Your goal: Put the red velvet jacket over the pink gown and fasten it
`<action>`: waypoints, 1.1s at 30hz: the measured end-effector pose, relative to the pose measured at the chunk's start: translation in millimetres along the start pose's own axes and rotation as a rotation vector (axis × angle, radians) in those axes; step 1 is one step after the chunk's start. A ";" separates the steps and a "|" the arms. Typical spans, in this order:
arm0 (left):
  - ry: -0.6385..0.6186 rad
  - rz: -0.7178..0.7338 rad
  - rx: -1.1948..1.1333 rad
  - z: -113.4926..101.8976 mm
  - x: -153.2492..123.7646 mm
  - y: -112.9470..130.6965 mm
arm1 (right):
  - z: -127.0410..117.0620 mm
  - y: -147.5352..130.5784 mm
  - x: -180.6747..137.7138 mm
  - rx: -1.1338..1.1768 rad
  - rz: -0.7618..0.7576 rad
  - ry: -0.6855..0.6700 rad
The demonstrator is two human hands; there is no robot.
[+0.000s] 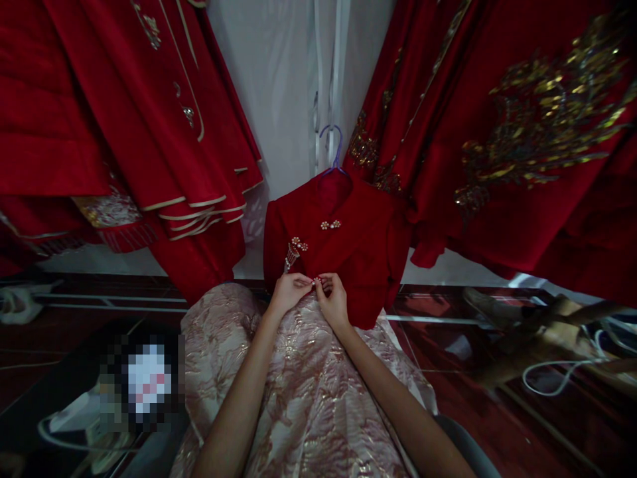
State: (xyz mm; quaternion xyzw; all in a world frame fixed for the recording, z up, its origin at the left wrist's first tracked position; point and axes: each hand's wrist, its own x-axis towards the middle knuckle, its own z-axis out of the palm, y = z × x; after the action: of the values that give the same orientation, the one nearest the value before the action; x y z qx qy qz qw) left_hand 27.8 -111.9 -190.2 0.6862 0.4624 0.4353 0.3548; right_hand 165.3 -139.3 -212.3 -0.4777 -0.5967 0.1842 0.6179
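Note:
A short red jacket point(358, 252) hangs on a purple hanger point(334, 147) in front of me, over a pink and gold brocade skirt point(308, 392). Two pearl clasps point(330, 225) sit on its front, one with a small tassel. My left hand point(287, 292) and my right hand point(332, 297) meet at the jacket's lower front, fingers pinched together on a small fastening there that I cannot make out clearly. Both forearms reach up over the skirt.
Red embroidered gowns hang at the left point(124, 119) and, with gold sequin work, at the right point(522, 133). A white wall point(283, 86) lies behind. The dark glossy floor point(448, 352) holds white cables point(552, 378) at the right and a blurred patch at the lower left.

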 end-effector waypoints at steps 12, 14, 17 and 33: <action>0.002 0.123 0.134 -16.4 -3.9 14.9 | -7.4 -13.7 -5.1 -0.036 -0.146 0.136; -0.032 0.157 0.155 -12.6 -5.8 15.3 | -7.0 -12.9 -4.8 -0.051 -0.118 0.122; -0.007 0.161 0.167 -7.4 -5.5 14.3 | -6.2 -10.8 -4.3 -0.056 -0.075 0.102; 0.311 -0.123 -0.477 6.0 25.6 13.8 | -9.5 -9.8 -8.1 -0.002 0.031 0.029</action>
State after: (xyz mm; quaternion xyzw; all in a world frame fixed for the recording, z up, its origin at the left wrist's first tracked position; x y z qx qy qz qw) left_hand 42.9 -92.7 -173.3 0.4792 0.4364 0.6093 0.4567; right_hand 168.9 -154.0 -207.3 -0.4903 -0.5804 0.1860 0.6231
